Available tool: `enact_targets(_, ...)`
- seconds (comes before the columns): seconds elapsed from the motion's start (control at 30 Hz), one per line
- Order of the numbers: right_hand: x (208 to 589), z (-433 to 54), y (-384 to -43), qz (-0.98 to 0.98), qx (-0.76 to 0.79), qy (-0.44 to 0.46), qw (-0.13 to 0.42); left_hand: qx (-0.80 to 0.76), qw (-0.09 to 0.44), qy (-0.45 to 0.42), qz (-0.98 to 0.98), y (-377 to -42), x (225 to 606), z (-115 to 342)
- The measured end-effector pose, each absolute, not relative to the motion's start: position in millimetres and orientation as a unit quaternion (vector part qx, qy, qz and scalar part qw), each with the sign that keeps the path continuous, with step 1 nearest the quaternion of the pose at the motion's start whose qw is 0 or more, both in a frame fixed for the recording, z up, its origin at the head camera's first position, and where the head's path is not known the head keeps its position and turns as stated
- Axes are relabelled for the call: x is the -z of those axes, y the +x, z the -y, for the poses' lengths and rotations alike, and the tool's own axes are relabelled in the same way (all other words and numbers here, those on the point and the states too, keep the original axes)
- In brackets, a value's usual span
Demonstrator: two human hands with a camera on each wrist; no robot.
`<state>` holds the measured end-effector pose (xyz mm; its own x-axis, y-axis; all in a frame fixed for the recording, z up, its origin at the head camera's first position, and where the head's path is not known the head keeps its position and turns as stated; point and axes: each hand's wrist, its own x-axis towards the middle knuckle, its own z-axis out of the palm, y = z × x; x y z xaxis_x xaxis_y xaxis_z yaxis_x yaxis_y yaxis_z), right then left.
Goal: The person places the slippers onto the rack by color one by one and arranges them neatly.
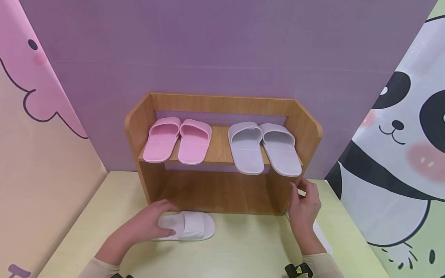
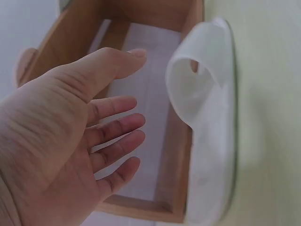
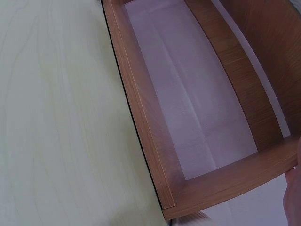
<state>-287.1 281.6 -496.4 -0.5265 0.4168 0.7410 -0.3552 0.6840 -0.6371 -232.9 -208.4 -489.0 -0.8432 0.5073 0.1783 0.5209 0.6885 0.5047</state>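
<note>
A white slipper (image 1: 199,226) lies sideways on the table before the rack, toe to the right. My left hand (image 1: 151,222) is at its heel end. In the left wrist view the left hand (image 2: 66,127) has loosely bent, spread fingers with nothing between them, and the slipper (image 2: 211,127) stands apart from them. My right hand (image 1: 306,206) touches the outer front edge of the wooden shoe rack's (image 1: 309,131) right side panel. Only a sliver of that right hand (image 3: 294,193) shows in the right wrist view. Under its wrist lies a white item (image 1: 322,238), mostly hidden.
On the rack's upper shelf (image 1: 219,148) stand a pink pair of slippers (image 1: 194,148) at left and a pale lilac pair (image 1: 248,156) at right. The lower compartment (image 1: 215,189) sits below. A purple wall (image 1: 222,50) rises behind the table (image 1: 243,247).
</note>
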Motion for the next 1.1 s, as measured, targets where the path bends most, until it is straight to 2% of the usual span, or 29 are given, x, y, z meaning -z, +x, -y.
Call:
enact_targets(0.3, 496.4, -282.0, -286.8, 0.779, -0.398, -0.018, 0.484, 0.267, 0.028, -0.280, 0.922, -236.0, 513.8, 222.2)
enact_targets(0.6, 496.2, -282.2, -286.5, 0.779, -0.400, -0.018, 0.483, 0.259, 0.018, -0.268, 0.928, -240.3, 532.5, 232.7)
enact_targets(1.1, 495.1, -282.0, -285.3, 0.781, -0.401, -0.016, 0.478, 0.267, 0.021, -0.273, 0.924, -242.5, 547.9, 243.0)
